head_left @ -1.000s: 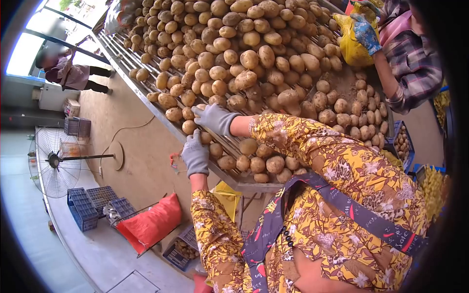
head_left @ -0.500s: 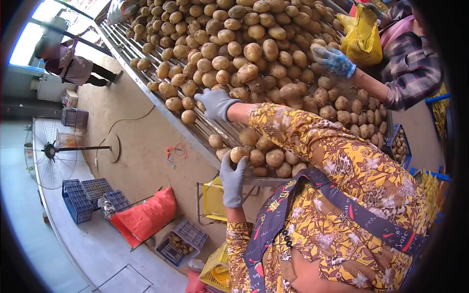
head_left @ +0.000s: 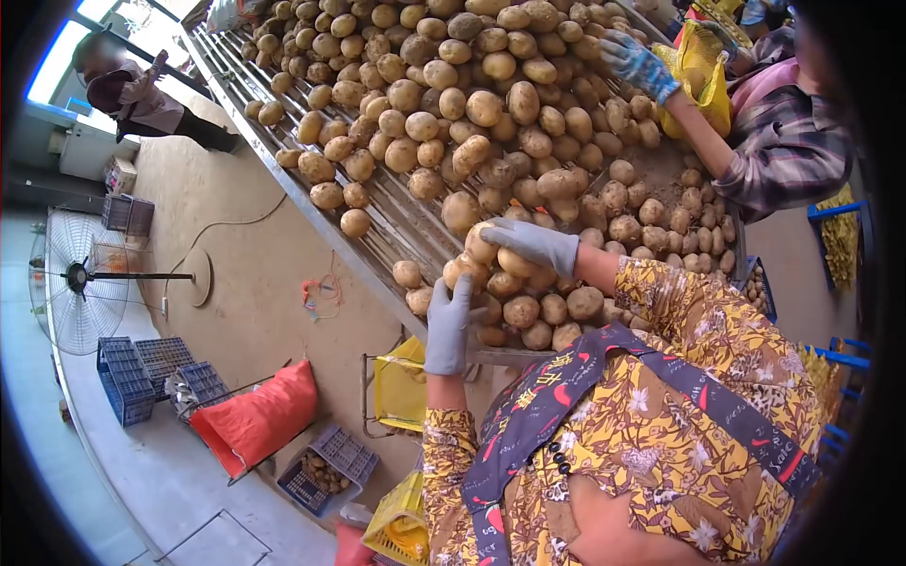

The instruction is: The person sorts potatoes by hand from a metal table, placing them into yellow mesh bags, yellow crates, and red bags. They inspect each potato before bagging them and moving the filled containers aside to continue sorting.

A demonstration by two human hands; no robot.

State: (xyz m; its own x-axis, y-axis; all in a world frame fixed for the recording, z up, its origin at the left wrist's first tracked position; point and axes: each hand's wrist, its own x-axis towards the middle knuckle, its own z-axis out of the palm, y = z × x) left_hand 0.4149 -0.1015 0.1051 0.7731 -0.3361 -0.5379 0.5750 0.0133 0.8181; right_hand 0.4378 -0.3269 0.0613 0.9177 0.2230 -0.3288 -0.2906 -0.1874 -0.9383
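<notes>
My left hand (head_left: 447, 328), in a grey glove, has its fingers and thumb curled round a potato (head_left: 464, 271) near the front edge of the slatted sorting table (head_left: 385, 247). Close beside it, my right hand (head_left: 536, 247), gloved the same way, lies over a potato (head_left: 481, 242) with its fingertips curled on it; part of its grip is hidden. Several loose potatoes (head_left: 522, 312) sit below both hands. A large potato heap (head_left: 453, 104) covers the table beyond.
Across the table, a co-worker's blue-gloved hand (head_left: 638, 64) is by a yellow mesh bag (head_left: 700, 71). Another person (head_left: 137, 94) stands at the far left. On the floor are a fan (head_left: 80, 276), a red sack (head_left: 260, 420), crates (head_left: 354, 456) and a yellow crate (head_left: 400, 514).
My right hand has come back from the heap's edge to beside my left hand and is now on a potato. My left hand still holds a potato. The co-worker's gloved hand has moved up.
</notes>
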